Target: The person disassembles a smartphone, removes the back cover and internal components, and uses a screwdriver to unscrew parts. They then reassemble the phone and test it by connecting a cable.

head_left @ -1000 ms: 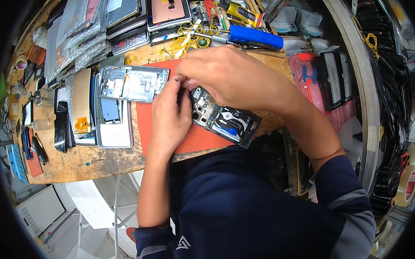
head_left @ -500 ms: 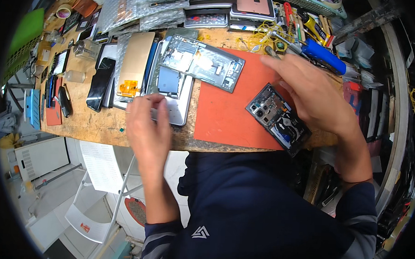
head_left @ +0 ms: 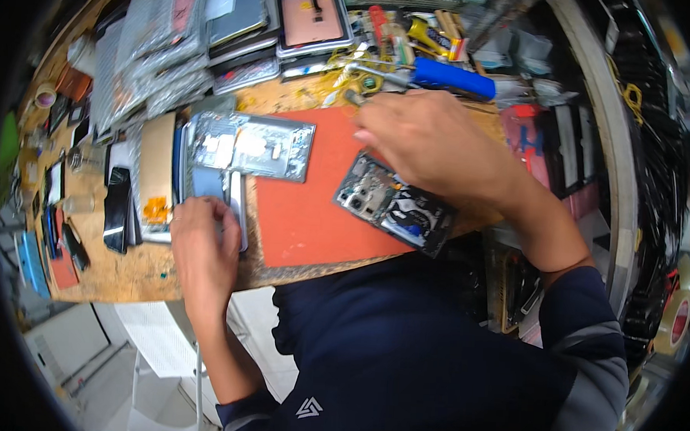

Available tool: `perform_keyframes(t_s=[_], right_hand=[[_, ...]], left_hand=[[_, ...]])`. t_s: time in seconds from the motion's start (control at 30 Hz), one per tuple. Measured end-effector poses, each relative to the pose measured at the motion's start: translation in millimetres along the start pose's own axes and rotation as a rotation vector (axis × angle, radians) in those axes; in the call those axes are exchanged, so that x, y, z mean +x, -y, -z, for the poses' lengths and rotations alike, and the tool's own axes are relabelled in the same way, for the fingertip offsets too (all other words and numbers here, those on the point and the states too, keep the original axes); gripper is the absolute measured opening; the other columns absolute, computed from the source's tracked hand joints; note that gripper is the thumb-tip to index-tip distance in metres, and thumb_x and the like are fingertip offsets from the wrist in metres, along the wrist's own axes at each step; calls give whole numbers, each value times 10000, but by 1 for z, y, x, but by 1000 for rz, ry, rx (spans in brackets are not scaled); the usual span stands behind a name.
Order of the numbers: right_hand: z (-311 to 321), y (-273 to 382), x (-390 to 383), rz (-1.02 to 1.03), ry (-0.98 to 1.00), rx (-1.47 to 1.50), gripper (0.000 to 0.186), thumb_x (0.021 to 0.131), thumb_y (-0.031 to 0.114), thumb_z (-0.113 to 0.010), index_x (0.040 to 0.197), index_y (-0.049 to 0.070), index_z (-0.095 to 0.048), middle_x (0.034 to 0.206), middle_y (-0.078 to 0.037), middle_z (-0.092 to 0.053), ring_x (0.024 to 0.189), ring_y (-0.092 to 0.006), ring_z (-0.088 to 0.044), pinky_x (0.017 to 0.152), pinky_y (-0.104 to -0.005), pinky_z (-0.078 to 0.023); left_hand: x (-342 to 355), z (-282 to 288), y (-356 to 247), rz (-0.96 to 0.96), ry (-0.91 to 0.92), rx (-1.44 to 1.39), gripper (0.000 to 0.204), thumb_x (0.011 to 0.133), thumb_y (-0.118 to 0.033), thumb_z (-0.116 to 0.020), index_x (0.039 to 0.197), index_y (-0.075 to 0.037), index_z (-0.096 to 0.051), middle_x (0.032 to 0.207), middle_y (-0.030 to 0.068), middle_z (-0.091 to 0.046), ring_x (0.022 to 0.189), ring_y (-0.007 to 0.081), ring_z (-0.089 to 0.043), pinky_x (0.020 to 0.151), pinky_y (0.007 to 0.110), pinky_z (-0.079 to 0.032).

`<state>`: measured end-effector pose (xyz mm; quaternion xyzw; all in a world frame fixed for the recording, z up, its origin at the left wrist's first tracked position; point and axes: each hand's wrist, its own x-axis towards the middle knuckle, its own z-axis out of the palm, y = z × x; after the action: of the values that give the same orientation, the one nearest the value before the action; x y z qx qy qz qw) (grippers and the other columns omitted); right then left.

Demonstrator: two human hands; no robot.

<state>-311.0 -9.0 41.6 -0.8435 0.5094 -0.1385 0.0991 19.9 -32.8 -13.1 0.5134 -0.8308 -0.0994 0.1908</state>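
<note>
An opened smartphone (head_left: 395, 206), its camera module and inner parts exposed, lies at the right side of an orange-red mat (head_left: 314, 214). My right hand (head_left: 440, 143) hangs over the phone's far end with its fingers curled together. Whatever they pinch is hidden, and a small grey piece shows by the fingertips. A phone frame (head_left: 259, 146) with a bare silvery inside rests partly on the mat's far left. My left hand (head_left: 205, 244), fingers bent, is over the near end of a silver tablet (head_left: 237, 211). Its fingertips are blurred, and I cannot see what they grip.
Bubble-wrapped packages (head_left: 160, 38) and tablets are stacked at the back left. A blue-handled tool (head_left: 453, 78) lies among yellow wires and hand tools behind my right hand. A black phone (head_left: 117, 205) and glass jars (head_left: 86, 158) stand to the left.
The view has swung, shifting the bench leftward and tilting it. My right fingers look more drawn together above the phone. My left hand stays by the tablet.
</note>
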Motion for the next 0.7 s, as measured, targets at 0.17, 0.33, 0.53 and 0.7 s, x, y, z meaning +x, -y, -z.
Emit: perform_keyframes(t_s=[0.17,0.33,0.53,0.7], right_hand=[[-6,-4,-2,38,-27,49,333,787,-56,-667,1115,-15,-626,1021,-197,-688,935,-419,-714,780,-515,-565],[-10,-10,-8,-15,-152,149,296,817,-42,-671,1107,-22,-613,1011,-206,-680,976,-441,-699,817,-531,-552],[-12,-10,-19,-5,-244,329,264,921,-21,-673,1182,-15,-632,1038,-201,-684,954,-422,-684,814,-483,-548],[-8,-7,-18,60,-236,454,248,919,-28,-669,1162,-10,-622,1027,-187,-680,952,-401,-687,797,-462,-545]], left_hand=[[11,-20,-46,16,-163,-410,115,927,52,-700,945,10,-595,897,75,-634,809,167,-574,789,314,-494],[26,-64,-83,-106,-107,-649,211,928,111,-697,1109,12,-651,998,53,-641,902,120,-619,809,268,-533],[39,-85,-101,-33,60,-673,367,964,82,-713,1321,32,-644,1023,82,-747,936,136,-717,857,275,-574],[38,-87,-108,-26,41,-780,371,954,92,-709,1316,44,-643,1047,106,-763,949,154,-734,867,297,-579]])
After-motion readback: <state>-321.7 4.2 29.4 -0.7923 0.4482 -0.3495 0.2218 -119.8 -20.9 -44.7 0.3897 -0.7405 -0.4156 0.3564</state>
